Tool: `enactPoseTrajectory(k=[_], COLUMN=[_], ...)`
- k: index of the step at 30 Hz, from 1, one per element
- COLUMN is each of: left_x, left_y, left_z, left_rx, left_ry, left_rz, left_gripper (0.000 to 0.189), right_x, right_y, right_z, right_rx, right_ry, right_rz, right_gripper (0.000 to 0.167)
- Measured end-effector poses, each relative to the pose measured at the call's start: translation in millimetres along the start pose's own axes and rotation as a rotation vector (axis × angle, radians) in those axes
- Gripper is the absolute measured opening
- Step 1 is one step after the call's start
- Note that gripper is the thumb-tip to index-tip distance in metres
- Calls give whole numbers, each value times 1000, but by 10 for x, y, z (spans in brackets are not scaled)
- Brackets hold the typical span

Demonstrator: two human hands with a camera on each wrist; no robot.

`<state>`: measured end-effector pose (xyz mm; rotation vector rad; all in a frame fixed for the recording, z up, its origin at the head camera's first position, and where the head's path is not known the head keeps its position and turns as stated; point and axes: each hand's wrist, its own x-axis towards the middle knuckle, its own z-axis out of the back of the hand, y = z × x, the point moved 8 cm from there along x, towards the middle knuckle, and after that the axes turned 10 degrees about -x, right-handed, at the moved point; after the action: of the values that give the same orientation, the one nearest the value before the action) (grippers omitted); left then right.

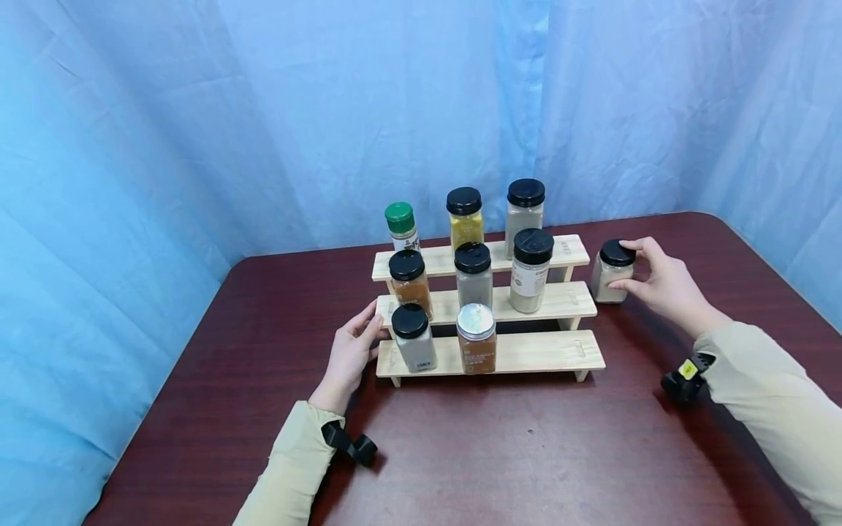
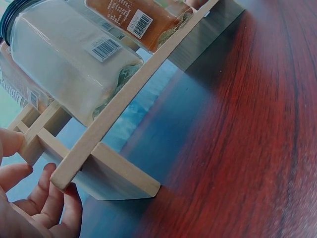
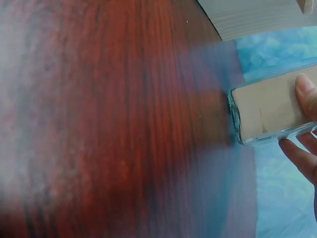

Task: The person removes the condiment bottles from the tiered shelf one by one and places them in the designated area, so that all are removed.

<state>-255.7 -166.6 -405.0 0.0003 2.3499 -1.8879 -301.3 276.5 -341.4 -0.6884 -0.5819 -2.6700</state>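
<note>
Blue curtains [image 1: 381, 109] hang behind and on both sides of a dark red-brown table [image 1: 526, 453]. Toward the table's far edge stands a three-step wooden rack [image 1: 546, 352]. Its top step bears, left to right, a green-lidded bottle [image 1: 404, 232], a yellow jar [image 1: 466, 226] and a grey jar [image 1: 523, 218]; its middle step an orange-brown jar [image 1: 411, 288], a second grey jar [image 1: 474, 285] and a white-labelled jar [image 1: 528, 281]. On the bottom step a white jar [image 1: 417, 351] sits near the left end, a silver-lidded jar [image 1: 478, 351] near the middle.

Both hands are busy and well apart. The left hand [image 1: 349, 354] grips the rack's left end, thumb against the middle step, fingers curled at the bottom step's corner. The right hand [image 1: 664, 281] pinches a beige jar [image 1: 602, 276] beside the rack's right end, toward the table's far right corner. Whether its base touches the table, I cannot tell.

Being apparently glass, the beige jar is likely stiff, smooth, fairly weighty and breakable if knocked. Its flat sides seem the best hold, thumb opposite fingers, rather than the black lid [image 1: 618, 253] alone. The rack looks light and rigid; gripping a step's end should steady it, though a jerk could tip its jars.
</note>
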Motion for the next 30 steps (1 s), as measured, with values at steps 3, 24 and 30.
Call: enactPoseTrajectory(k=[3, 24, 30], left_x=[0, -1, 0], left_y=[5, 10, -3], left_z=[0, 1, 10], left_rx=[0, -6, 10], left_ry=[1, 9, -9], left_rz=[-3, -1, -1], left_gripper=[45, 46, 45], right_x=[20, 103, 104], right_y=[-26, -104, -92], right_z=[-38, -116, -79], right_rx=[61, 108, 38], right_ry=[19, 71, 47], right_rz=[-17, -70, -33], right_gripper=[65, 62, 62])
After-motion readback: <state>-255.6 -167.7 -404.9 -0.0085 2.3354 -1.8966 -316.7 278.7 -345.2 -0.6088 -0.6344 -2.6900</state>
